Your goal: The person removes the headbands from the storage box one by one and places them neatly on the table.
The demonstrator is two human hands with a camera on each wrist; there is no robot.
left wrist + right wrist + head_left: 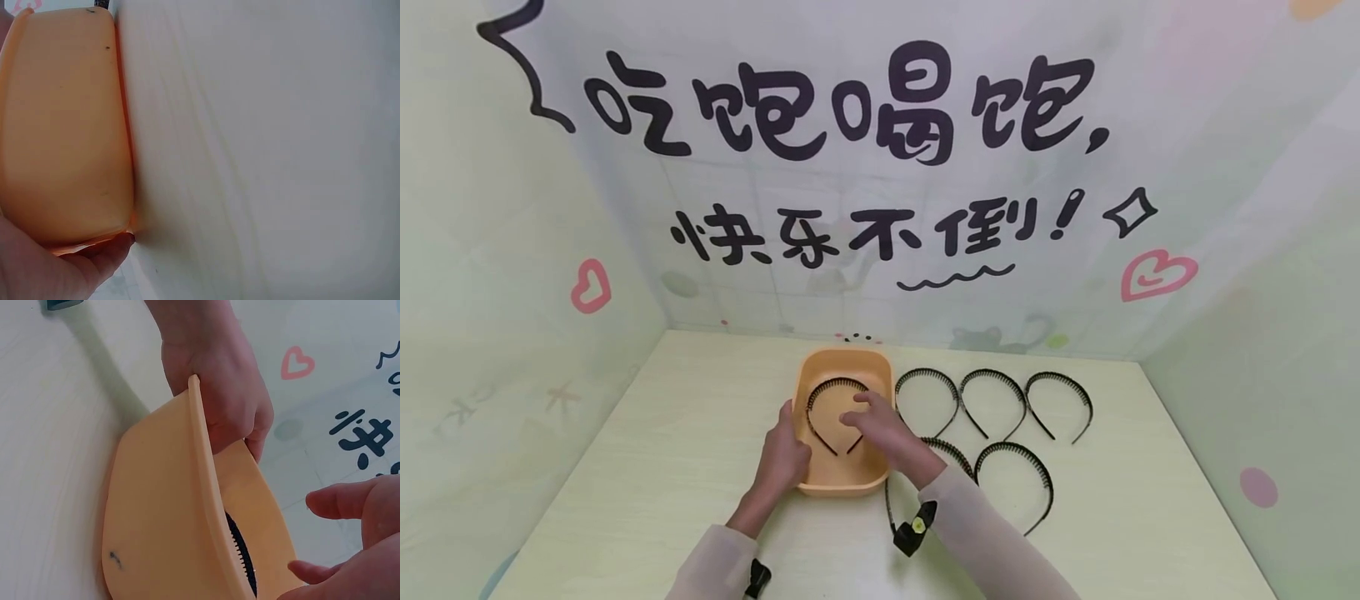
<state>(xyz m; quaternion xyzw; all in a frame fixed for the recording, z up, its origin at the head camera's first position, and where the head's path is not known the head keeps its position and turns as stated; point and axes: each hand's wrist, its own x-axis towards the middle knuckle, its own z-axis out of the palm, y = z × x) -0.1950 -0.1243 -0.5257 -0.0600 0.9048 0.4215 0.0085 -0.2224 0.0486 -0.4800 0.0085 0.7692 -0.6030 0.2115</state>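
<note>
An orange plastic bin (842,490) stands on the table with one black toothed headband (810,417) lying inside, its tips toward me. My left hand (782,458) grips the bin's left wall, thumb over the rim and fingers along the outside. In the left wrist view, fingers of that hand (69,269) show at the bin's side. Above the bin's right part, my right hand (880,429) hovers with parted fingers and covers part of the headband. The right wrist view shows this hand (356,550) holding nothing, beside the bin's opening.
Several more black headbands lie right of the bin: a back row with a middle headband (992,372) and a rightmost headband (1060,375), and a front row with one headband (1015,447) beside another partly under my right forearm. Printed fabric walls (887,308) enclose the table (647,467).
</note>
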